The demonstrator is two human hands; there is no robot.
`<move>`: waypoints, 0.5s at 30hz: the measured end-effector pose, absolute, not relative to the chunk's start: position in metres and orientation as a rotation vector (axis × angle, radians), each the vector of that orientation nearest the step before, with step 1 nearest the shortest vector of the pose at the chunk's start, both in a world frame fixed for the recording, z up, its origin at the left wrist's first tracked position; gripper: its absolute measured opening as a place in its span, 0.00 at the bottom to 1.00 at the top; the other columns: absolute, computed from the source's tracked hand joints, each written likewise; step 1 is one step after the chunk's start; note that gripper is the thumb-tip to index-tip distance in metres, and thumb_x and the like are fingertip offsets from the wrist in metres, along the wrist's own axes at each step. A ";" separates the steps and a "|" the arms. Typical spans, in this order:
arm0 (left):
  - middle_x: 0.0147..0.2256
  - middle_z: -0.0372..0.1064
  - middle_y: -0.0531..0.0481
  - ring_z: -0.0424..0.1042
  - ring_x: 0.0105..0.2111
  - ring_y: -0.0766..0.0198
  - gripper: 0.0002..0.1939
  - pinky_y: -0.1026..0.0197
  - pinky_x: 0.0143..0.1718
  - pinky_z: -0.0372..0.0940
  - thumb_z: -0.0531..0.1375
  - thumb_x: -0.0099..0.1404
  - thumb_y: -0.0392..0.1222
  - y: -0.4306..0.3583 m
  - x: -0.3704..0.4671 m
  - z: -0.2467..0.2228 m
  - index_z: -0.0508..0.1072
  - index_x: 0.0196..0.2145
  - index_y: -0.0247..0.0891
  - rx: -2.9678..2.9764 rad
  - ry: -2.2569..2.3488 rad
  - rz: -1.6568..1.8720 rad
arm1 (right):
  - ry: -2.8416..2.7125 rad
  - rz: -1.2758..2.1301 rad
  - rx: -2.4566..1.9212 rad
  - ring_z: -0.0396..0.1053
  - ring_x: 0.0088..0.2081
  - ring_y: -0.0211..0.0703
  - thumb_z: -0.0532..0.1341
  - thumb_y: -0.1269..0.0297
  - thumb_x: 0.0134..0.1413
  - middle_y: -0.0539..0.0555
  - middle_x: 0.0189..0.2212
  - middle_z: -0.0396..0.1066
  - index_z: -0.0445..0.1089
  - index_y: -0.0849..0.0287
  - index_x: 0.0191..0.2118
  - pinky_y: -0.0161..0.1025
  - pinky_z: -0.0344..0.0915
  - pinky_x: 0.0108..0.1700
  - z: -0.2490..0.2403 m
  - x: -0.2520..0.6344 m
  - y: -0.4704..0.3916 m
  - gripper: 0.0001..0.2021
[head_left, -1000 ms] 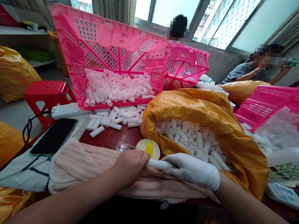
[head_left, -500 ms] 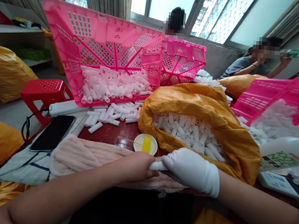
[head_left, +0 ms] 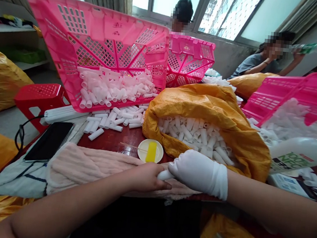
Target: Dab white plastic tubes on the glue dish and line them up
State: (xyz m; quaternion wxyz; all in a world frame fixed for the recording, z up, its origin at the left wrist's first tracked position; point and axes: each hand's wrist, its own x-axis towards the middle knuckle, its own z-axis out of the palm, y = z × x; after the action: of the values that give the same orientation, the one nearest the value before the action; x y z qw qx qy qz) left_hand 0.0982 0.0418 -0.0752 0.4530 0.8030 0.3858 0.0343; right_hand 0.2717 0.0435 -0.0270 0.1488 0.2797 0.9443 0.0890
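In front of me, over a pink towel [head_left: 87, 164], my hands meet. My bare left hand [head_left: 148, 178] is closed on one end of a short white tube [head_left: 165, 175]. My right hand [head_left: 198, 171], in a white glove, is wrapped round the other end, and the fingers hide most of the tube. Just beyond them lies a small cream dish [head_left: 142, 155] with a yellow piece [head_left: 151, 152] and a thin stick [head_left: 130, 146]. An orange sack [head_left: 174, 98] full of similar white tubes [head_left: 202, 134] stands open behind my right hand.
A tilted pink basket [head_left: 71, 35] holds white tubes, with loose tubes [head_left: 96, 134] spilled before it. A phone [head_left: 49, 142] and red stool [head_left: 40, 96] are left. At right are a bottle [head_left: 298, 155] and another pink basket [head_left: 278, 93]. Two people sit beyond.
The whole view has shifted slightly left. The hands stay together on the tube, with the wrists and fingers turned slightly.
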 end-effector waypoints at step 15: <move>0.39 0.62 0.42 0.62 0.39 0.57 0.14 0.54 0.43 0.62 0.50 0.63 0.34 0.024 0.104 -0.095 0.62 0.47 0.32 2.808 1.201 0.922 | 2.933 -1.330 1.847 0.67 0.44 0.42 0.56 0.62 0.54 0.54 0.44 0.67 0.58 0.56 0.51 0.37 0.64 0.46 -0.060 0.298 -0.007 0.18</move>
State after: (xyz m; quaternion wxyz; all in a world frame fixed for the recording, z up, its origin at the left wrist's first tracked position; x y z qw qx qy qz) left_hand 0.1041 0.0239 -0.0953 -0.0242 0.8799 0.3763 0.2890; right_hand 0.2978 -0.0068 -0.0601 -0.2816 0.4774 0.7581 -0.3437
